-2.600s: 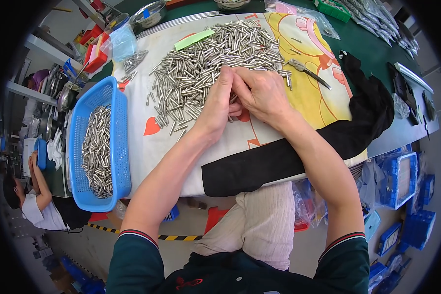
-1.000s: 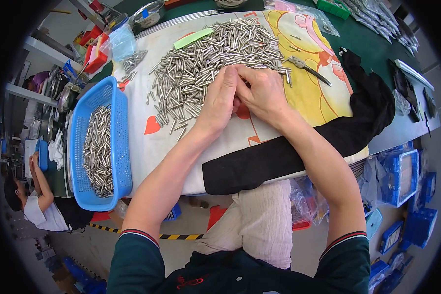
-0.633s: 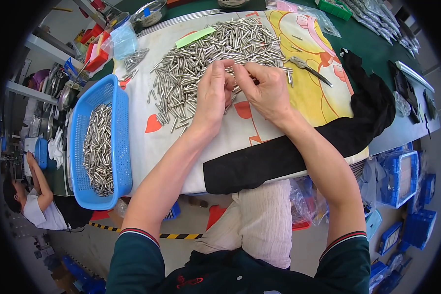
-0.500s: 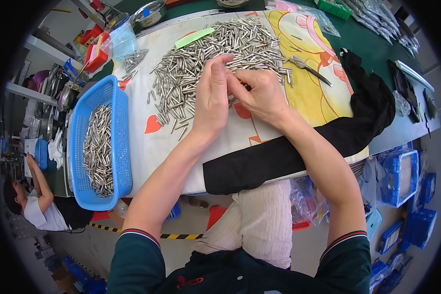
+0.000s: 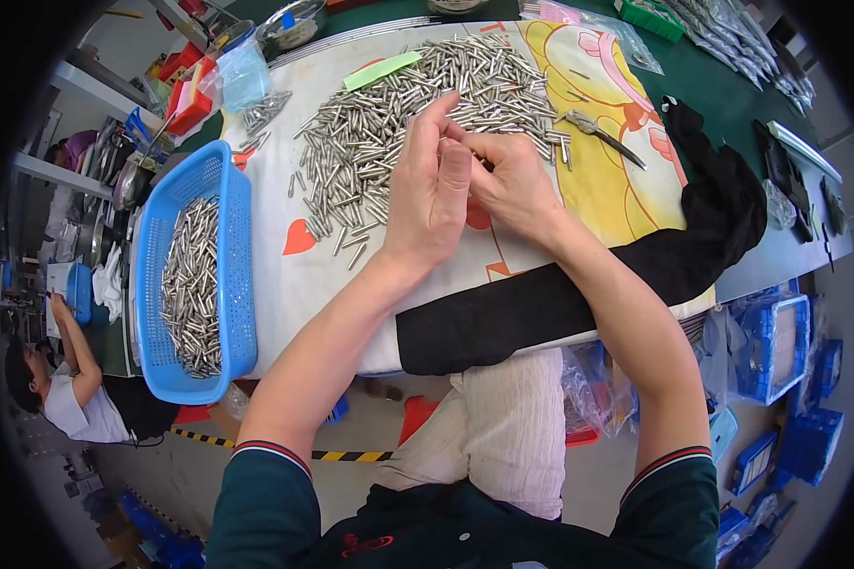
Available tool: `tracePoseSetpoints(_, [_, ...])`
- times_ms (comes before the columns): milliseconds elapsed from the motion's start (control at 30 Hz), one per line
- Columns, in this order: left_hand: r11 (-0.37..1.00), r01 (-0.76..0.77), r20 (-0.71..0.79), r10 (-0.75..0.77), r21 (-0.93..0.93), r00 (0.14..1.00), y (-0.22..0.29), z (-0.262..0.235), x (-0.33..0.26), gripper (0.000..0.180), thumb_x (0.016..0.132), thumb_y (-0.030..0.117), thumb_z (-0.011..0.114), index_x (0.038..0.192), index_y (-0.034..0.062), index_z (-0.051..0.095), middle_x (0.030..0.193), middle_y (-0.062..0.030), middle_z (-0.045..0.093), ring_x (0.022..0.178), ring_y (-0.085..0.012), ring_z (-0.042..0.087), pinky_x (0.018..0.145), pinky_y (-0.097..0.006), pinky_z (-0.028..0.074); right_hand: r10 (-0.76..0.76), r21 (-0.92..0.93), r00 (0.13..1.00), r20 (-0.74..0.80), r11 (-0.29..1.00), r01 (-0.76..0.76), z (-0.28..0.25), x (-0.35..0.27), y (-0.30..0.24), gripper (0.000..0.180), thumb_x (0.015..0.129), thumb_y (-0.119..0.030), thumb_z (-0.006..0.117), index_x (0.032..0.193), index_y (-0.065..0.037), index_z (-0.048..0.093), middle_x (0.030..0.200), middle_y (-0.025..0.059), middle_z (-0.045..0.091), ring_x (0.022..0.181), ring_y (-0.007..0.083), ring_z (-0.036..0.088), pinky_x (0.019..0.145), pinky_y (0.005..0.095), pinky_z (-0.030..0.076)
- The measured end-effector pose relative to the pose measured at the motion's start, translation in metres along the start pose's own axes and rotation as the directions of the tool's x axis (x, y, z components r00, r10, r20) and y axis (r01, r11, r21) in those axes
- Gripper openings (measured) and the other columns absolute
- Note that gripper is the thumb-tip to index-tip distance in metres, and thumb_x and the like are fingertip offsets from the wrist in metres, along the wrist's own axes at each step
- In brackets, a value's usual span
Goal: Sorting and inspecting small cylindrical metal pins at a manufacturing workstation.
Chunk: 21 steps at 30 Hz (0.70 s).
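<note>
Over the near edge of a pile of short metal pins [image 5: 351,156], my two hands meet. My left hand [image 5: 427,199] is held edge-on, its fingers curled toward the right one and its thumb raised. Against it, my right hand [image 5: 517,185] is closed with fingertips pinched together. Whatever lies between them is hidden by the fingers. The pins are spread on a white and yellow printed cloth [image 5: 289,294]. On top of the pile rests a green paper strip [image 5: 381,70]. Left of the cloth stands a blue perforated basket [image 5: 240,284] with more pins inside.
Pliers [image 5: 605,138] lie right of the pile. A black cloth sleeve [image 5: 503,327] runs along the near edge. Clear bags [image 5: 240,76] and red bins [image 5: 190,100] sit at the far left. Blue crates [image 5: 773,346] stand low on the right. Another person [image 5: 76,389] works at the far left.
My left hand has shifted slightly right and turned, its thumb now nearer the right hand's fingers. My right hand stays almost in place. The whole view has moved a little.
</note>
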<state>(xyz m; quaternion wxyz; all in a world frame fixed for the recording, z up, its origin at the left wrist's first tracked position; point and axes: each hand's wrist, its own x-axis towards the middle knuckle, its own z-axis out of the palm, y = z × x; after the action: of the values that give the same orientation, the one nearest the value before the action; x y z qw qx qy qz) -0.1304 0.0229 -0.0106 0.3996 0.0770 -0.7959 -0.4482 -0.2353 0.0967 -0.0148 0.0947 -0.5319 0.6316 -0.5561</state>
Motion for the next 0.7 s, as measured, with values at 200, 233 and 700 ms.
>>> tracePoseSetpoints(200, [1.0,0.017,0.025,-0.016,-0.011,1.0,0.0029,0.0018,-0.0004,0.064,0.095,0.051,0.034,0.128,-0.0031,0.038,0.1,-0.0166,0.051,0.078,-0.0237,0.055,0.071,-0.033,0.045,-0.075,0.019,0.997,0.032,0.997,0.074,0.0021,-0.0014,0.0047,0.035,0.085,-0.025,0.058,0.063,0.002,0.059,0.046,0.0121,0.05,0.04,0.0215,0.05,0.044,0.0333,0.039])
tracePoseSetpoints(233, [1.0,-0.012,0.017,0.012,0.012,1.0,0.0027,0.002,-0.0003,0.065,0.095,0.052,0.035,0.128,-0.003,0.038,0.101,-0.0169,0.051,0.077,-0.0241,0.056,0.071,-0.033,0.046,-0.075,0.031,0.997,0.037,0.997,0.074,0.0023,-0.0014,0.0048,0.035,0.085,-0.025,0.058,0.063,0.002,0.059,0.046,0.012,0.05,0.04,0.0216,0.05,0.044,0.0334,0.039])
tracePoseSetpoints(700, [0.995,-0.014,0.058,0.008,0.097,0.998,0.004,0.0017,-0.0008,0.07,0.091,0.056,0.039,0.128,-0.0034,0.038,0.103,-0.0193,0.05,0.088,-0.0308,0.055,0.074,-0.036,0.046,0.044,0.022,0.99,0.135,0.999,-0.048,-0.0037,-0.0012,0.0012,0.031,0.082,-0.025,0.061,0.069,0.003,0.063,0.053,0.0162,0.056,0.049,0.0305,0.056,0.051,0.0372,0.044])
